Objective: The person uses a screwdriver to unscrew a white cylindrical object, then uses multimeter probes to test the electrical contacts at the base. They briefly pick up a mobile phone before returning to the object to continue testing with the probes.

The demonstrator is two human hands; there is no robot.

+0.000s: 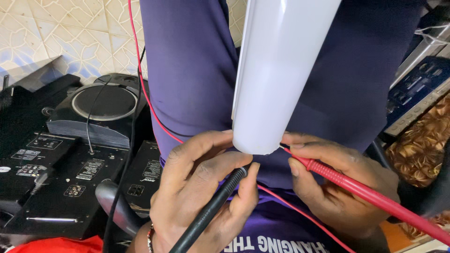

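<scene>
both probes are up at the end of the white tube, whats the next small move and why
Probably nudge the black probe in the left hand up onto the white tube end. The red probe in the right hand already has its tip there; the black tip looks just short.

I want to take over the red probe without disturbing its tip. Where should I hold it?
Hold the red probe on its long bare handle behind the right hand, coming from the lower right. Its metal tip sits against the end of the white tube, where the fingers crowd it.
</scene>
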